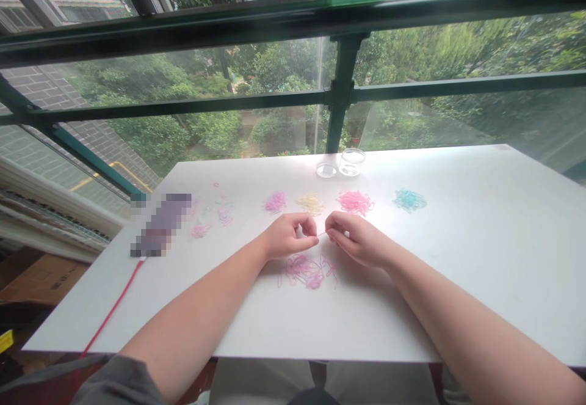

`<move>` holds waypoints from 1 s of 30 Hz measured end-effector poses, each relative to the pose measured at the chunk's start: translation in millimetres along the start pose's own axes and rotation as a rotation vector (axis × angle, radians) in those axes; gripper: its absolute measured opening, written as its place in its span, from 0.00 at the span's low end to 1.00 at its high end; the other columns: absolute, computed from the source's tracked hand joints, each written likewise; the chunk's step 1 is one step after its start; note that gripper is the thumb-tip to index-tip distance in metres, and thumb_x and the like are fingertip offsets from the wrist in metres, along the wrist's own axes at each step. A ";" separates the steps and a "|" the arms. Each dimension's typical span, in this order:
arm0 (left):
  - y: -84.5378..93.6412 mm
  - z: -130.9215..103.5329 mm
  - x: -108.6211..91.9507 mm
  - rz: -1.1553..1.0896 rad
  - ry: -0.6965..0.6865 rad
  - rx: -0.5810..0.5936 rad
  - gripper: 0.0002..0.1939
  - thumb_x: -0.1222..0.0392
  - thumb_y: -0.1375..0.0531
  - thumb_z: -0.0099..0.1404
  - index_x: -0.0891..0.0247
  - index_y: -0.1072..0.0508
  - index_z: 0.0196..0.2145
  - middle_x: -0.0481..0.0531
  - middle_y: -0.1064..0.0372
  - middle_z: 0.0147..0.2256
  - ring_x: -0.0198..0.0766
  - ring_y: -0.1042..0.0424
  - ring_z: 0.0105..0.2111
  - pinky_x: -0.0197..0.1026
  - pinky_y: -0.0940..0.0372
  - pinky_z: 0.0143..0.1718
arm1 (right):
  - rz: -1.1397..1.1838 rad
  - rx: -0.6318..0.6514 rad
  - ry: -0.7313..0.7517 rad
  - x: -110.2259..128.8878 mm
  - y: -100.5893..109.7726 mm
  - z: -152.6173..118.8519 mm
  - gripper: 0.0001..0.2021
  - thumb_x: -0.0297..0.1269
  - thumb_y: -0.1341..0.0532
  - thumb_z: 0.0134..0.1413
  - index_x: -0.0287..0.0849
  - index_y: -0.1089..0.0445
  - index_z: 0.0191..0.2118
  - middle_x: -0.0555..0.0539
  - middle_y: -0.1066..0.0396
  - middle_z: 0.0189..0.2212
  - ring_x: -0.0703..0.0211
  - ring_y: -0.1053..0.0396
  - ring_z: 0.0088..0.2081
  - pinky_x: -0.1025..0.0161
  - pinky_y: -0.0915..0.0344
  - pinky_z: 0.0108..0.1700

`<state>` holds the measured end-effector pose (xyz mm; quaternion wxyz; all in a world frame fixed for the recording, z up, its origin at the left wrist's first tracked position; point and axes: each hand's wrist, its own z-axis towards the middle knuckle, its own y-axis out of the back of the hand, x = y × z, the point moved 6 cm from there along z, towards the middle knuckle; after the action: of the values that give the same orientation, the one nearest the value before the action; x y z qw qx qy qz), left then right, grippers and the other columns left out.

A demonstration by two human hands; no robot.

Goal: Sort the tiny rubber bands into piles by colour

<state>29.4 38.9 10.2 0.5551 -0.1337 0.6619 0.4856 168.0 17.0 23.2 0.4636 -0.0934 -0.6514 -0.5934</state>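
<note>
Over the middle of the white table [238, 307], my left hand [293, 234] and my right hand [352, 237] face each other a short way apart. A thin pink strand [322, 234] spans the gap, its ends pinched in the fingers of both hands. Just below them lies a loose pile of pink and purple loops [304, 270]. Beyond the hands sit a purple pile [275, 201], a pale yellow pile [310, 204], a bright pink pile [355, 202] and, farther right, a teal pile [409, 199].
Small mixed heaps of loops [224, 211] lie at the left, beside a pixelated flat object [161, 225] with a red cable [112, 310]. A clear round container [352, 162] and a clear lid [326, 170] stand at the far edge, near the green railing [341, 93].
</note>
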 end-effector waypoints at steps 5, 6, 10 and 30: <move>0.8 -0.1 -0.3 0.000 0.007 0.024 0.08 0.58 0.39 0.53 0.67 0.31 0.26 0.47 0.35 0.25 0.25 0.46 0.21 0.31 0.48 0.22 | 0.000 -0.040 -0.022 -3.7 5.5 0.4 0.04 0.27 0.48 0.52 0.43 0.40 0.31 0.51 0.33 0.25 0.63 0.37 0.27 0.66 0.43 0.29; 1.2 -0.1 -0.1 0.005 0.008 0.020 0.09 0.57 0.39 0.53 0.67 0.31 0.27 0.47 0.35 0.26 0.25 0.46 0.20 0.31 0.48 0.22 | -0.003 -0.045 -0.025 -4.2 6.2 0.5 0.04 0.28 0.48 0.52 0.43 0.40 0.31 0.51 0.33 0.25 0.63 0.38 0.26 0.66 0.43 0.28; 3.2 0.1 -0.9 0.010 -0.018 -0.033 0.13 0.55 0.38 0.53 0.66 0.31 0.33 0.49 0.33 0.30 0.28 0.40 0.24 0.32 0.44 0.24 | -0.009 -0.038 -0.016 -2.9 5.0 0.6 0.04 0.28 0.48 0.52 0.43 0.39 0.30 0.51 0.33 0.24 0.63 0.38 0.26 0.66 0.44 0.27; -0.8 0.3 0.6 -0.020 0.025 0.025 0.09 0.57 0.40 0.55 0.66 0.30 0.30 0.46 0.35 0.26 0.24 0.47 0.20 0.31 0.49 0.21 | -0.026 0.008 -0.011 -0.8 0.9 0.1 0.03 0.29 0.48 0.52 0.42 0.40 0.30 0.51 0.34 0.25 0.64 0.39 0.26 0.67 0.44 0.28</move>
<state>30.0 39.0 9.3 0.5532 -0.1397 0.6735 0.4700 169.0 17.6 23.2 0.4524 -0.0861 -0.6576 -0.5962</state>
